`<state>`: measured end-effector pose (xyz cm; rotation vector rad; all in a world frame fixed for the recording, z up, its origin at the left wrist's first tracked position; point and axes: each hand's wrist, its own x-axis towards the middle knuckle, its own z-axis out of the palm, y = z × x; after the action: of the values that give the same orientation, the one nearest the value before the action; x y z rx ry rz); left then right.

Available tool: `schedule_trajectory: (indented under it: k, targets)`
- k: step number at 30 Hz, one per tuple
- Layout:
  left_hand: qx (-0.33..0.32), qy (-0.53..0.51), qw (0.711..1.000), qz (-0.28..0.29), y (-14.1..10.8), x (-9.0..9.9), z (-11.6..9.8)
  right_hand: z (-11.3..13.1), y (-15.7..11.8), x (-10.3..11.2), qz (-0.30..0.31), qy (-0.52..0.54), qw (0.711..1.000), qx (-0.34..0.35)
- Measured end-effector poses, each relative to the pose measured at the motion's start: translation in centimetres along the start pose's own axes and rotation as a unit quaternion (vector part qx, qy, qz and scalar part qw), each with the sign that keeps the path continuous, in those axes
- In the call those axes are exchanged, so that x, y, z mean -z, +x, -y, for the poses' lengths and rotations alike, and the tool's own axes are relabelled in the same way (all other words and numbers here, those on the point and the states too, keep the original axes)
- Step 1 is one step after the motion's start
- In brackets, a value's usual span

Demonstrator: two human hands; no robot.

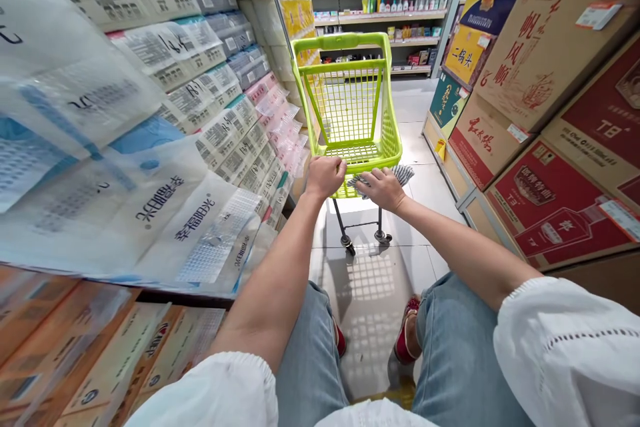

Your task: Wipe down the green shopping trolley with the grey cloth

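Observation:
A lime-green shopping cart with a grid basket stands upright on the floor in front of me, on dark legs with small wheels. The basket shows nothing inside. At the left part of its near edge, my left hand is closed round the green rim. My right hand rests with curled fingers on a grey-and-white striped cloth, pressing it against the right part of the same edge. Part of the cloth hides under that palm.
Wrapped paper packs are piled high close on the left, above orange packs. Stacked cartons line the right side. Shelves of small goods stand beyond the cart. Pale floor tiles run between the stacks.

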<state>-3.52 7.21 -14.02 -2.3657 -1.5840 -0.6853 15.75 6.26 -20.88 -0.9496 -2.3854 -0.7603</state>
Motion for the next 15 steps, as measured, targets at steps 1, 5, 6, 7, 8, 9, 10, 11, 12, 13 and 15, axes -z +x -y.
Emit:
schedule_trajectory:
  k: [1, 5, 6, 7, 8, 9, 10, 11, 12, 13, 15]
  targets:
    - [0.001, 0.013, 1.0, -0.004, 0.1, 0.1, -0.5, -0.2, 0.6, 0.7, -0.013, -0.003, 1.0, -0.01]
    - [0.011, 0.014, 1.0, -0.002, 0.7, -0.2, -2.6, -1.1, 1.9, 2.6, -0.055, -0.011, 0.997, -0.051]
    - [0.022, 0.002, 1.0, 0.01, 0.8, -0.5, -3.0, -1.3, 2.0, 2.7, -0.06, -0.01, 0.996, -0.059]
    - [0.031, -0.009, 0.999, 0.02, 0.9, -0.9, -3.2, -1.4, 1.9, 2.6, -0.062, -0.009, 0.996, -0.065]
    - [0.038, -0.019, 0.999, 0.027, 1.0, -1.3, -3.4, -1.6, 1.7, 2.3, -0.061, -0.006, 0.996, -0.069]
    - [0.04, -0.027, 0.998, 0.031, 1.1, -1.6, -3.4, -1.6, 1.4, 1.8, -0.059, -0.004, 0.996, -0.07]
    - [0.041, -0.034, 0.998, 0.029, 1.1, -2.0, -3.5, -1.7, 1.1, 1.2, -0.054, -0.001, 0.996, -0.07]
    - [0.041, -0.04, 0.998, 0.023, 1.1, -2.2, -3.5, -1.6, 0.6, 0.6, -0.048, 0.003, 0.996, -0.069]
    - [0.041, -0.044, 0.998, 0.016, 1.0, -2.4, -3.5, -1.5, 0.2, -0.1, -0.04, 0.007, 0.997, -0.066]
    - [0.042, -0.047, 0.998, 0.008, 0.9, -2.6, -3.5, -1.3, -0.3, -0.8, -0.029, 0.011, 0.998, -0.061]
    - [0.045, -0.048, 0.998, -0.007, 0.8, -2.8, -3.4, -0.9, -1.5, -2.0, 0.0, 0.02, 0.999, -0.038]
